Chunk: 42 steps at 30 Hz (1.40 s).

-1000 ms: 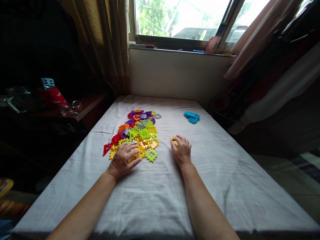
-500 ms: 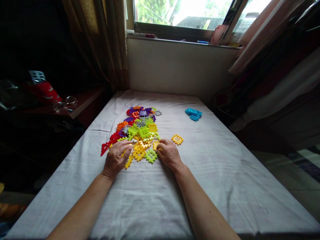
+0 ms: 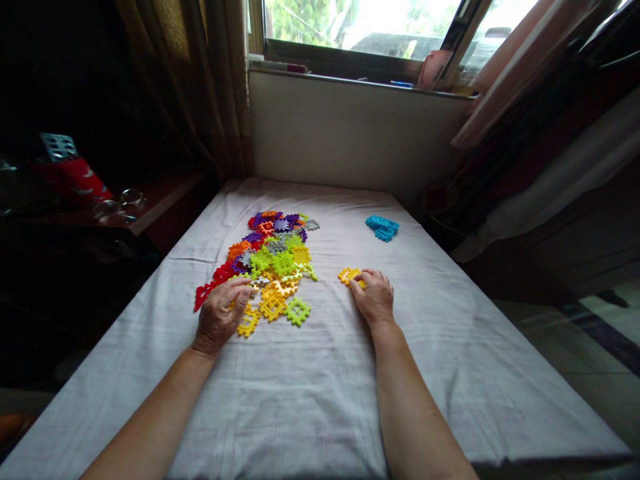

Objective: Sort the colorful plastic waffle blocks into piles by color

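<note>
A heap of flat interlocking plastic tiles point(image 3: 270, 260) in red, orange, yellow, green, purple and grey lies on a white sheet point(image 3: 320, 373). My left hand point(image 3: 220, 315) rests curled at the heap's near edge, its fingertips on yellow tiles point(image 3: 249, 323). My right hand point(image 3: 374, 297) lies to the right of the heap, fingers pinched on a yellow tile point(image 3: 349, 275) set apart from it. A green tile point(image 3: 299, 311) sits at the near edge between my hands. A small stack of blue tiles point(image 3: 383, 227) lies farther off to the right.
The sheet covers a bed that runs up to a wall under a window point(image 3: 360, 27). Curtains point(image 3: 200, 80) hang at the left and right. A dark side shelf point(image 3: 125, 213) at the left holds a red object and glass items. Floor shows at the right.
My right hand has moved right from the heap's edge with a yellow tile, to the lone yellow tile. My left hand has shifted a little leftward along the heap's near edge.
</note>
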{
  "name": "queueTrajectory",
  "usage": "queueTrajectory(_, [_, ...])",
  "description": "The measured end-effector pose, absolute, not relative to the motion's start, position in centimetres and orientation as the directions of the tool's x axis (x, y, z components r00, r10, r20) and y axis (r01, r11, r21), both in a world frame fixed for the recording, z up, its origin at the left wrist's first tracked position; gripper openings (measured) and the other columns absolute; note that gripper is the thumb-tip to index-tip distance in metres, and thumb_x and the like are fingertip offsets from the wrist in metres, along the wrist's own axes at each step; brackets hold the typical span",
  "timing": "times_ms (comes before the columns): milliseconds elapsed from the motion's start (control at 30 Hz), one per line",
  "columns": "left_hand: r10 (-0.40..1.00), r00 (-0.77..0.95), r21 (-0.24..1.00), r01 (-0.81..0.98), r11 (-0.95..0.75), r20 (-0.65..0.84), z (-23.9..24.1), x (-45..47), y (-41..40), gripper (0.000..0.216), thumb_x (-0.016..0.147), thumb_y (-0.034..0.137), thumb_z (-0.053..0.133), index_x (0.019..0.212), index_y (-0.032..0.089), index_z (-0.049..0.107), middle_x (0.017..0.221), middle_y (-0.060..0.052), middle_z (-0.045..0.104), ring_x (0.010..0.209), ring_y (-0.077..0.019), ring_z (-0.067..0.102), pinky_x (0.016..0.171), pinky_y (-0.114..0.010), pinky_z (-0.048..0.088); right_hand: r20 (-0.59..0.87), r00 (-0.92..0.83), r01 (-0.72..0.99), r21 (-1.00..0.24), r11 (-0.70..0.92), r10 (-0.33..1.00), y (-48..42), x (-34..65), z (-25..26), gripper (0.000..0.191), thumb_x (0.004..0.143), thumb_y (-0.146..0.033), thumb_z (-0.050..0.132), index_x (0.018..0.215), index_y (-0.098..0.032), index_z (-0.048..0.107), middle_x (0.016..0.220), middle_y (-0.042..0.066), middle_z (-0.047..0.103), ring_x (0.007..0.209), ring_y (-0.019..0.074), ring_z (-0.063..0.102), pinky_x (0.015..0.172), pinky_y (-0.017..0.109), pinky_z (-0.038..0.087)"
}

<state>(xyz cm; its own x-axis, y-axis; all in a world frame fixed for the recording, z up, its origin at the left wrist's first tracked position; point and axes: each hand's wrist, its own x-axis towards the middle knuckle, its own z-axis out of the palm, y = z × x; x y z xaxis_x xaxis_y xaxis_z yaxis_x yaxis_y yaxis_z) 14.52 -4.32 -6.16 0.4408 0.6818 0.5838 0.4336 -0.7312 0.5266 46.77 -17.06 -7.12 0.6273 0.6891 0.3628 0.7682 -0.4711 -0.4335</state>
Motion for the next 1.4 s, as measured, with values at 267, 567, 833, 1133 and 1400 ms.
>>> queueTrajectory(267, [0.712, 0.413, 0.558, 0.442, -0.702, 0.568, -6.1, 14.6, -4.3, 0.036, 0.096, 0.044, 0.045, 0.088, 0.022, 0.073, 0.108, -0.006, 0.075, 0.104, -0.0204, 0.069, 0.099, -0.037, 0.054, 0.332, 0.648, 0.752, -0.42, -0.508, 0.686, -16.6, 46.6, -8.1, 0.034, 0.079, -0.038, 0.072, 0.109, -0.024, 0.071, 0.128, 0.013, 0.063, 0.114, 0.0305, 0.054, 0.093, 0.044, 0.041])
queueTrajectory(567, [0.696, 0.403, 0.553, 0.423, -0.717, 0.594, -6.2, 14.6, -4.1, 0.035, 0.096, 0.042, 0.048, 0.087, 0.021, 0.074, 0.107, -0.007, 0.076, 0.102, -0.0194, 0.07, 0.096, -0.035, 0.055, 0.285, 0.727, 0.681, -0.409, -0.607, 0.624, -16.5, 46.7, -8.0, 0.026, 0.085, -0.031, 0.066, 0.108, -0.023, 0.072, 0.131, 0.016, 0.061, 0.117, 0.033, 0.054, 0.096, 0.049, 0.041])
queueTrajectory(833, [0.669, 0.379, 0.525, 0.421, -0.74, 0.639, -6.3, 14.4, -3.5, 0.035, 0.095, 0.042, 0.048, 0.088, 0.02, 0.074, 0.106, -0.007, 0.076, 0.1, -0.0194, 0.071, 0.096, -0.035, 0.055, 0.322, 0.566, 0.81, -0.386, -0.44, 0.759, -13.7, 43.5, -5.3, 0.029, 0.09, -0.026, 0.059, 0.116, -0.024, 0.07, 0.14, 0.01, 0.059, 0.126, 0.0276, 0.052, 0.105, 0.043, 0.038])
queueTrajectory(1133, [0.689, 0.34, 0.536, 0.445, -0.718, 0.641, -6.5, 14.3, -3.0, 0.038, 0.096, 0.042, 0.045, 0.086, 0.02, 0.074, 0.102, -0.006, 0.077, 0.094, -0.0188, 0.072, 0.09, -0.033, 0.057, 0.104, 0.537, 0.792, -0.402, -0.459, 0.837, -4.9, 40.6, -3.3, 0.04, 0.091, -0.03, 0.058, 0.131, -0.031, 0.062, 0.119, 0.003, 0.073, 0.109, 0.0214, 0.065, 0.092, 0.033, 0.048])
queueTrajectory(1400, [0.711, 0.334, 0.574, 0.426, -0.699, 0.619, -6.7, 14.3, -2.7, 0.038, 0.095, 0.042, 0.045, 0.085, 0.021, 0.075, 0.102, -0.006, 0.077, 0.095, -0.019, 0.071, 0.09, -0.033, 0.057, 0.192, 0.652, 0.692, -0.546, -0.473, 0.733, -6.3, 43.4, -3.8, 0.035, 0.09, -0.026, 0.051, 0.12, -0.028, 0.07, 0.109, 0.002, 0.076, 0.095, 0.0169, 0.069, 0.085, 0.026, 0.05])
